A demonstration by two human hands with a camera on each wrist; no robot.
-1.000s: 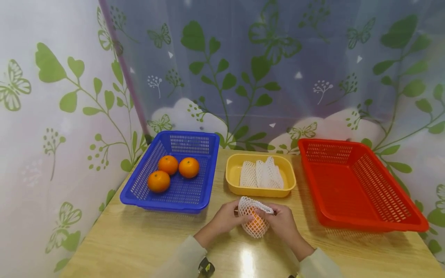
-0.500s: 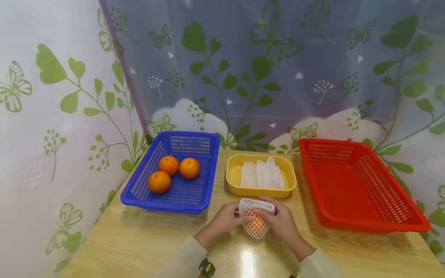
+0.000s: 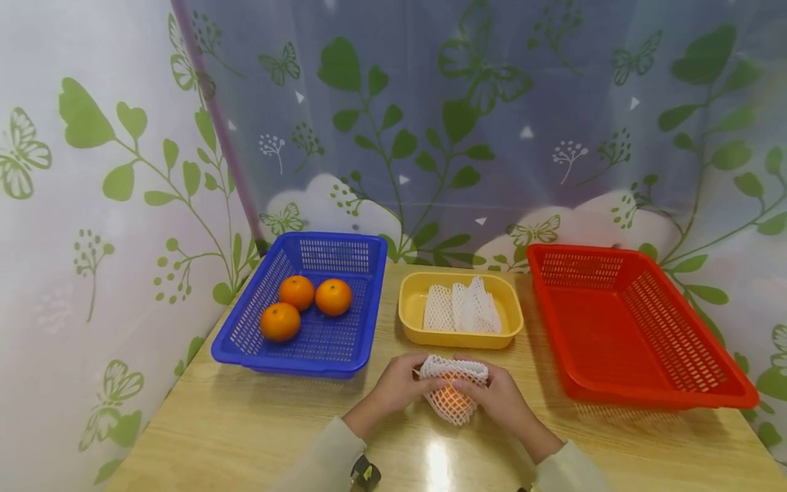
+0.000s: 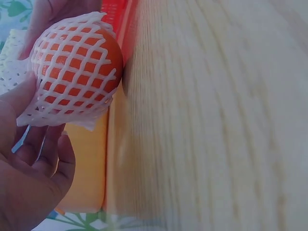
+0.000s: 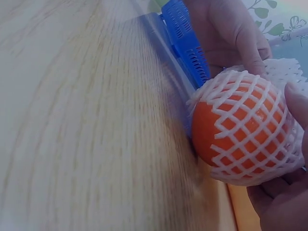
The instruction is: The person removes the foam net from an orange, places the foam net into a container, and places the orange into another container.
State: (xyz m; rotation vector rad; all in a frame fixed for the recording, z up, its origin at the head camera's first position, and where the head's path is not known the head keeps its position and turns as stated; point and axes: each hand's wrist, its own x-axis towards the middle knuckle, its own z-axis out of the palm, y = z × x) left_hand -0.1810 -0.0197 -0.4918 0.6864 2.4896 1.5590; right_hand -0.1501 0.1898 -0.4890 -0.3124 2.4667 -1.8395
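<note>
An orange (image 4: 113, 60) sits inside a white foam net sleeve (image 3: 453, 410), close over the table in front of the yellow tray. In the wrist views, bare peel shows at the sleeve's lower end, while loose netting gathers at the upper end. My left hand (image 3: 398, 386) grips the sleeve from the left, thumb on the near side and fingers behind. From the right, my right hand (image 3: 499, 396) holds it the same way, its thumb on the netting over the fruit. The far fingers are mostly hidden behind the sleeve in the head view.
A blue basket (image 3: 363, 342) with three oranges (image 3: 280, 322) stands at the left. Behind my hands is a yellow tray (image 3: 410, 328) holding several white foam nets (image 3: 473, 307). A red basket (image 3: 602, 335) stands at the right. Patterned curtains (image 3: 381, 137) close off the table's back and left.
The sleeve's top edge, slanted and folded to the right before, now spreads more level and wider between my hands. The right fingers have shifted behind it. The baskets and tray stay put.
</note>
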